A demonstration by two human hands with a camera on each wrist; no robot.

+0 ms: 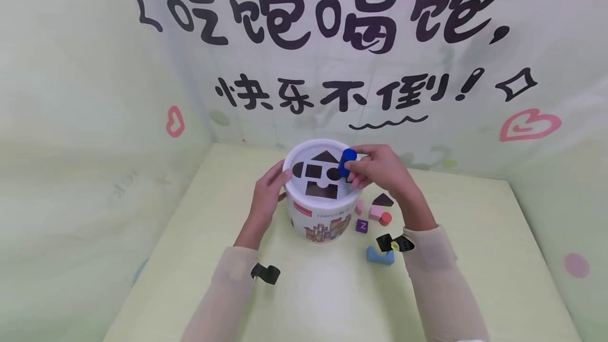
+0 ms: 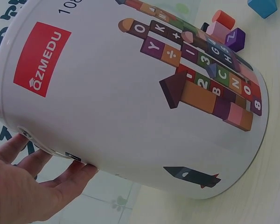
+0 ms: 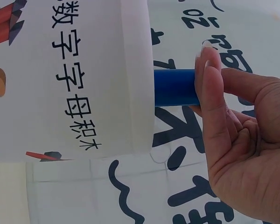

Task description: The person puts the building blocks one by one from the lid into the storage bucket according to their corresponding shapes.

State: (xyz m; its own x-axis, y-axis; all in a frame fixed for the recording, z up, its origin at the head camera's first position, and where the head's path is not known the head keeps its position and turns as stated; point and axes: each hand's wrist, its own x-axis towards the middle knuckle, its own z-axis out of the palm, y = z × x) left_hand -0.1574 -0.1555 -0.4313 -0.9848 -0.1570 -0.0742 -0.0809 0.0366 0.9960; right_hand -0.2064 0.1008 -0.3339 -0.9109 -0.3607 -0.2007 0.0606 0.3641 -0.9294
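A white bucket stands on the table, its recessed lid cut with dark shaped holes: triangle, half-round, square, round and bridge-like. My left hand rests against the bucket's left side near the rim; in the left wrist view its extended fingers touch the wall. Over the lid's right part, my right hand pinches a blue cylinder block between thumb and fingers. The block is beside the round hole; whether it touches the lid I cannot tell. In the right wrist view, the rim hides the block's lower end.
Right of the bucket lie a purple letter cube, pink blocks, an orange-red cylinder and a dark triangular block. A light blue arch block lies nearer. Behind the table hangs a printed cloth.
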